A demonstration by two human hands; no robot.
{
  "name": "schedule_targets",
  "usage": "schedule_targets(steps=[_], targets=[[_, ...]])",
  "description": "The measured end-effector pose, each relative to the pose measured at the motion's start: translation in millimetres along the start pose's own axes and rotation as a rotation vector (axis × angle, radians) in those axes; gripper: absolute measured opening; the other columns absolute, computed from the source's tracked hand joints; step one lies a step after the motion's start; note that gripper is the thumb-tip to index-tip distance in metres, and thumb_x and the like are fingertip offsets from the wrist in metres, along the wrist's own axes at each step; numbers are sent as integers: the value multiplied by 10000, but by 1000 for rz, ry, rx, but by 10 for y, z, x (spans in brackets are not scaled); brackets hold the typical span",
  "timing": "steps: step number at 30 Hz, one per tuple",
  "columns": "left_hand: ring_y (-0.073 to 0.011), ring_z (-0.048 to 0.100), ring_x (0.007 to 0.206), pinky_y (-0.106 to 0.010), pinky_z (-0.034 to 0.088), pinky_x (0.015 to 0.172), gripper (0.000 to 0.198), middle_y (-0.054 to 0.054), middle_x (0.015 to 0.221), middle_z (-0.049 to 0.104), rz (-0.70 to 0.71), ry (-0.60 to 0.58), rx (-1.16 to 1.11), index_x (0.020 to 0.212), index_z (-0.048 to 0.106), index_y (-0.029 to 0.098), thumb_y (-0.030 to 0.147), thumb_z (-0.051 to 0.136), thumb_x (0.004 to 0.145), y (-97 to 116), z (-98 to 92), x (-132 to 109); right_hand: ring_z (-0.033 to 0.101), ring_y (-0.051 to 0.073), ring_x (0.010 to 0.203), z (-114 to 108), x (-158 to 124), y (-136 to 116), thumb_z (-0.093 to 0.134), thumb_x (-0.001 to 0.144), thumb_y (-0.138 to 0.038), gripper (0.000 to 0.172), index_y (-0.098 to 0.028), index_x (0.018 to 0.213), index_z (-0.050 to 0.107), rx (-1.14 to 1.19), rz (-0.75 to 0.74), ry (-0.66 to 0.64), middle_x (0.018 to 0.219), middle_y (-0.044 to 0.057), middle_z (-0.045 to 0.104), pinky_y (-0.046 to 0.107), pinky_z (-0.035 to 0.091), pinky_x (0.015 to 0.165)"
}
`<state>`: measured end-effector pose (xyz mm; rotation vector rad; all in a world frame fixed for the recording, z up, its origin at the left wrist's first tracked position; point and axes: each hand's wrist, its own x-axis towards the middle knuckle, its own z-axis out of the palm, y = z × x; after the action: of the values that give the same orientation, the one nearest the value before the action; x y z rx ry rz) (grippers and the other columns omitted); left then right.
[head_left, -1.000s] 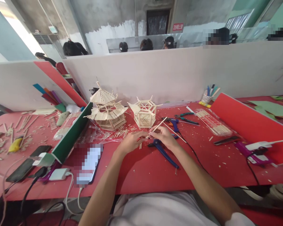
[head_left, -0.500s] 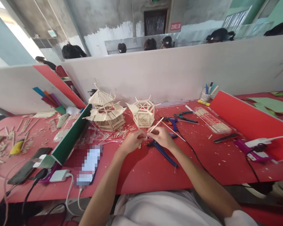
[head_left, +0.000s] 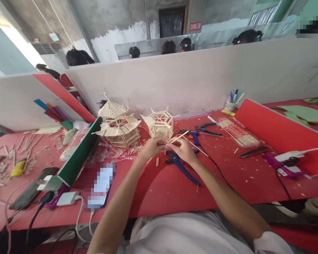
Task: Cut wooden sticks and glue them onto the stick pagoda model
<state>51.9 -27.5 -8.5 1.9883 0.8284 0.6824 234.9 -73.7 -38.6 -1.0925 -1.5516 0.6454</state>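
A thin wooden stick (head_left: 180, 136) is pinched in my right hand (head_left: 184, 150), slanting up to the right. The fingertips of my left hand (head_left: 151, 147) are closed and meet my right fingertips near the stick's lower end; what they grip is hidden. Just beyond my hands stands an open wooden stick frame (head_left: 161, 123) with one roof panel at its left. To its left is a tiered pagoda model (head_left: 118, 123) of the same sticks. Blue-handled cutters (head_left: 185, 171) lie below my right hand. Another long stick (head_left: 201, 150) rests on the table to the right.
A blue glue gun (head_left: 194, 137) with a black cord and green-handled pliers (head_left: 208, 127) lie to the right, before a stick pack (head_left: 237, 132). Stick offcuts (head_left: 127, 151) litter the red table (head_left: 159, 190). A phone (head_left: 102, 185) and green divider (head_left: 82, 151) stand left.
Both hands have risen slightly away from me, toward the wooden frame, and their fingertips have come together. The held stick now lies at a flatter slant.
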Motion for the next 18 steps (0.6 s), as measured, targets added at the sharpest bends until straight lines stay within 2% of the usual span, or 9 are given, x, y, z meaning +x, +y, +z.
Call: schedule_targets(steps=[5,9,12,15,18], targets=[[-150,654,704,-234,474,676,157,-25,763,724,8,36,32,802,671,150,306,692,808,-89,-34,-32,720,235,816,64,16,24,676,840,-305,117,-200,849,728,8,-8,-27,871,66,762,331,562,758],[-134,621,675,-221,441,652,111,-14,743,708,21,44,161,794,679,148,258,681,815,-128,-61,-96,724,232,787,127,17,79,706,821,-340,143,-203,855,722,60,14,-75,865,62,759,329,577,733],[-141,628,704,-222,446,661,100,-16,788,716,32,39,188,843,700,156,248,667,824,-138,-49,-120,724,230,768,134,15,115,713,820,-357,160,-201,853,724,60,23,-112,850,63,758,330,579,728],[-147,647,744,-225,454,694,108,-29,859,736,54,47,197,882,722,164,231,650,839,-129,-9,-124,723,236,780,106,14,112,703,828,-366,175,-194,850,729,24,15,-102,860,74,761,336,575,740],[-137,636,707,-217,442,677,111,-29,821,736,51,58,222,856,736,161,195,631,845,-114,30,-118,722,243,799,76,17,87,706,824,-402,215,-189,844,730,6,11,-80,858,81,760,341,571,751]])
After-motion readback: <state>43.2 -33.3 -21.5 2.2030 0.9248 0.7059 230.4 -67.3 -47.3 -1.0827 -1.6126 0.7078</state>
